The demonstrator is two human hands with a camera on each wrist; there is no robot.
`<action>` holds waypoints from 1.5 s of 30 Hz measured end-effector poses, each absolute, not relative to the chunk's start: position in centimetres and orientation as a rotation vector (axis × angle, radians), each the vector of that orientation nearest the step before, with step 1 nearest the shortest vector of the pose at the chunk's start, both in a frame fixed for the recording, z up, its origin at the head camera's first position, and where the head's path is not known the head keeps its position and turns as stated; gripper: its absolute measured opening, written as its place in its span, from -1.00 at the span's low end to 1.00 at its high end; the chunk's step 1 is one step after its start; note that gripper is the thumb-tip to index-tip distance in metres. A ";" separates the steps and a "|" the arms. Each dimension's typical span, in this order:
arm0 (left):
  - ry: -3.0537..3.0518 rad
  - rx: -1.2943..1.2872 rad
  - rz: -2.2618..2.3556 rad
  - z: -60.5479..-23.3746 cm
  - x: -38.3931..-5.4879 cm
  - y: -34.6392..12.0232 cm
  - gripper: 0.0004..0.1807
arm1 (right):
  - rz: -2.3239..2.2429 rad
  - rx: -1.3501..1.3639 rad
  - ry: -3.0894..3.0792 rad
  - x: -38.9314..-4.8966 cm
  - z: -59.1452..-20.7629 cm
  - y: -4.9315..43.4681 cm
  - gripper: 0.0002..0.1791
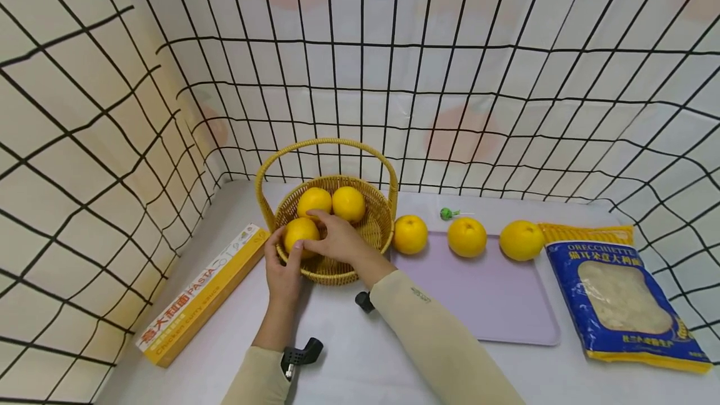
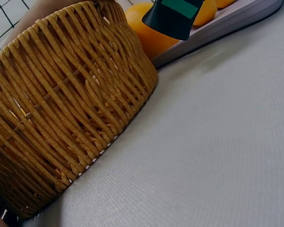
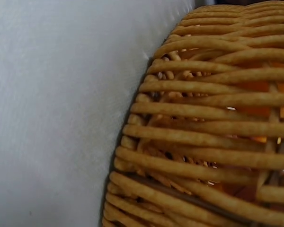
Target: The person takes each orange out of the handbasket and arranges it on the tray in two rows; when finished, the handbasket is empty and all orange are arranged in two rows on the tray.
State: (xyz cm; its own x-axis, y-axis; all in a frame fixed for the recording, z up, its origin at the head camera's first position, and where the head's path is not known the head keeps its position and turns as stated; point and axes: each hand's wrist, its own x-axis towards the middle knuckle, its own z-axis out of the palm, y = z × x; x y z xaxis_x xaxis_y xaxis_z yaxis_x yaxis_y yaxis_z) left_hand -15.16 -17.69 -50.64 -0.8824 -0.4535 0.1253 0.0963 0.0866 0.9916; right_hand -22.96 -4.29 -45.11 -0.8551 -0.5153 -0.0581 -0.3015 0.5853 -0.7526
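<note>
1. A round, smooth yellow fruit sits in the near left part of the basket, between the two hands.
2. The left hand grips it from the near left, thumb and fingers spread around it at the rim.
3. The right hand reaches over the near rim and holds the same fruit from the right, thumb and fingers bent about it.
4. The golden-brown woven wicker basket, with a tall arched handle, stands upright on a white cloth; both wrist views show its slatted side close up.
5. Behind the held fruit, inside the basket, lie a back left yellow fruit and a back right yellow fruit.
6. Right of the basket, three loose yellow fruits line the far edge of a flat lilac rectangular tray.
7. Beyond that tray is a small green object.
8. A long orange-and-white pasta box lies slantwise left of the basket.
9. At far right rests a blue-and-yellow pasta bag with a clear window.
</note>
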 end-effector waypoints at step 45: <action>-1.961 0.358 -1.877 -51.1 -15.1 -17.9 -0.45 | -1.139 -0.670 2.498 -23.1 -45.5 -4.4 -0.20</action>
